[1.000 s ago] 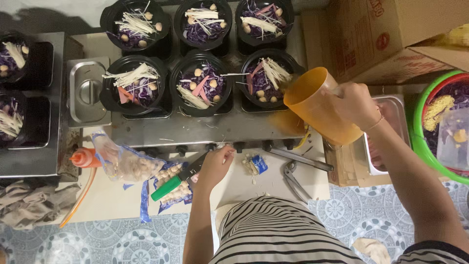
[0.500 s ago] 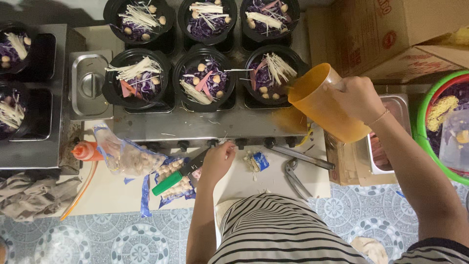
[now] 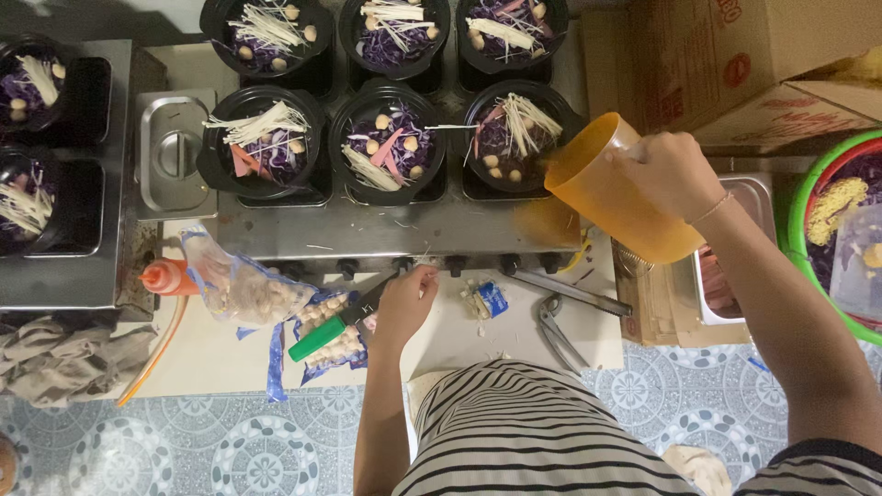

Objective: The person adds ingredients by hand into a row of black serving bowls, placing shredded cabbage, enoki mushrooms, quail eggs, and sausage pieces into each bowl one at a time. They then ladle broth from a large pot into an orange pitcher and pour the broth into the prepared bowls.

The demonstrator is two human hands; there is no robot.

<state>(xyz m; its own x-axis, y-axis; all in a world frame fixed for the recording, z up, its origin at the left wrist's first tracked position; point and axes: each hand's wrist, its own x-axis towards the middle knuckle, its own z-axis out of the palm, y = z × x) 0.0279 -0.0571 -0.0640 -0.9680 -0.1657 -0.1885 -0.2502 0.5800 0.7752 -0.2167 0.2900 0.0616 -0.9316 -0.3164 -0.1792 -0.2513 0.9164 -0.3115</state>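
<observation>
Jug [image 3: 617, 188] is gripped by the right hand [image 3: 669, 173], tipped at a filled bowl [image 3: 516, 129] — pouring seemingly underway; left hand [image 3: 404, 303] rests curled, empty, on the surface [image 3: 441, 335].

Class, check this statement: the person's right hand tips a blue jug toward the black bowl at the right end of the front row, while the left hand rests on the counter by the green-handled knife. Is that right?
Not quite. The jug is orange, not blue, as the head view shows. The rest stands: the right hand tips it toward the black bowl at the right end of the front row, and the left hand rests on the counter by the green-handled knife.
</observation>
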